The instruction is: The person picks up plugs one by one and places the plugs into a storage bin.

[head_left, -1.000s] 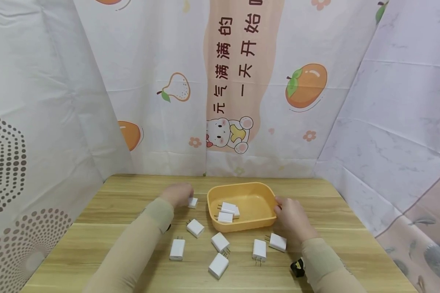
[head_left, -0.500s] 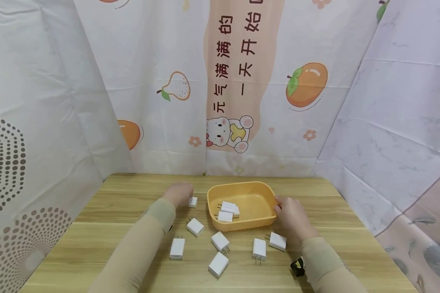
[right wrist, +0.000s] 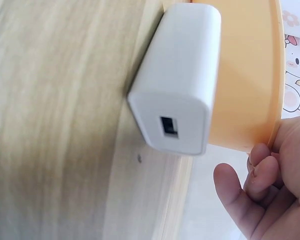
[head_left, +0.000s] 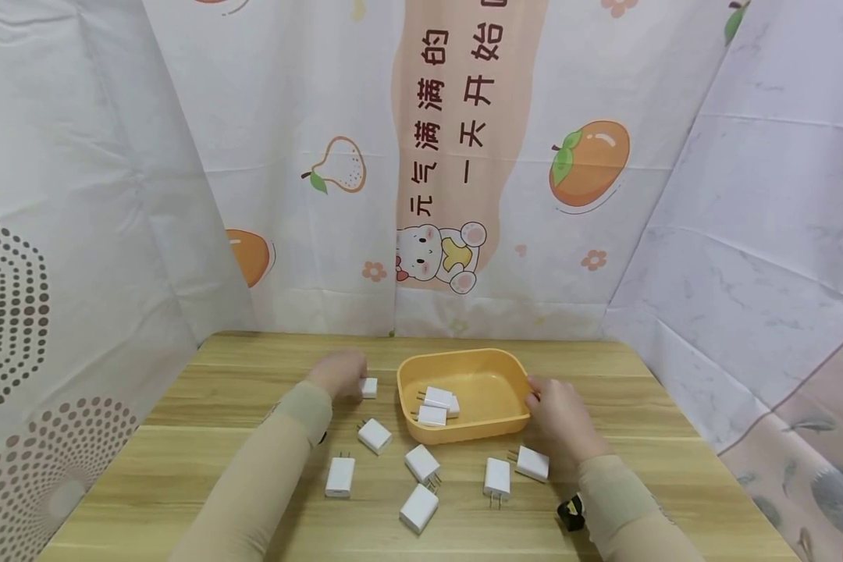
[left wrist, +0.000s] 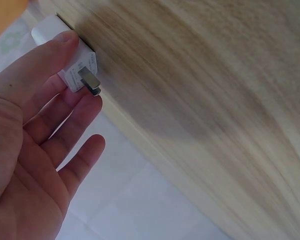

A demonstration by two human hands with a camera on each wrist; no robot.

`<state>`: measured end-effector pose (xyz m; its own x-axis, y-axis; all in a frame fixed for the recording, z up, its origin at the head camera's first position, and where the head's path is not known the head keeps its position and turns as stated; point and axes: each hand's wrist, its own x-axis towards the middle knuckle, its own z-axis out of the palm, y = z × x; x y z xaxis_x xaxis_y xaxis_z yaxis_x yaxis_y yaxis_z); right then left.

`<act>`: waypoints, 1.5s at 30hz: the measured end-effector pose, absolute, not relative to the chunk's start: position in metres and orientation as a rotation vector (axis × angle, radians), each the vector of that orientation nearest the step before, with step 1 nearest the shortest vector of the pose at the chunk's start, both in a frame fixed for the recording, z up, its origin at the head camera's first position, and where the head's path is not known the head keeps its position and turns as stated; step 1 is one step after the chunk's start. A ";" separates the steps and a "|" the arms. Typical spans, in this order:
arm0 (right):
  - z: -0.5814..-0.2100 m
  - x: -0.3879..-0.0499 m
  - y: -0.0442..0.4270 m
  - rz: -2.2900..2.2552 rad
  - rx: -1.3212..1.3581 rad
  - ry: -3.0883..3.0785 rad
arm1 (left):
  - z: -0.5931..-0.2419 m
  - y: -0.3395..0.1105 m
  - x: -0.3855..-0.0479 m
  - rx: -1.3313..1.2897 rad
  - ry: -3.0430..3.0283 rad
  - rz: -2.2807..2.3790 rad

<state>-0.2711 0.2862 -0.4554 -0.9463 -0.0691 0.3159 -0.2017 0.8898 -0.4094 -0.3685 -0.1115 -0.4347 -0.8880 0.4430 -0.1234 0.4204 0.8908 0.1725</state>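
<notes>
The left hand [head_left: 339,373] pinches a charger [head_left: 370,388] between thumb and fingers, near the left end of the tray [head_left: 495,398] but apart from it. Its long axis runs roughly left to right over the desk [head_left: 239,375], prongs [left wrist: 89,80] toward the hand; the left wrist view shows them jutting out by the fingertips, whereas the head view shows only the opposite end. That end lies squarer to the tray than a second ago, when it slanted. Nearer the person, a second charger [head_left: 339,478] points its prongs away from them, a third [head_left: 375,436] away and leftward, a fourth [head_left: 418,509] away and rightward, a fifth [head_left: 422,465] nearer and rightward. Inside the tray, three chargers [head_left: 432,416] are heaped at the left, visible prongs pointing left. In front of the tray, a sixth [head_left: 496,478] points its prongs toward the person and a seventh [head_left: 532,464] leftward. The right wrist view clearly shows a charger's port [right wrist: 169,126]. The right hand [head_left: 560,410] grips the tray's right rim with bent fingers, where it was a second ago; tray and loose chargers also lie as before
</notes>
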 end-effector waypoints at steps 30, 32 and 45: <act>-0.452 -0.271 0.286 0.668 0.183 -2.781 | -0.443 -0.127 -0.371 0.651 2.866 0.442; -0.453 -0.271 0.287 0.662 0.183 -2.777 | -0.444 -0.129 -0.371 0.613 2.865 0.505; -0.454 -0.271 0.287 0.656 0.197 -2.769 | -0.432 -0.136 -0.372 0.565 2.992 0.755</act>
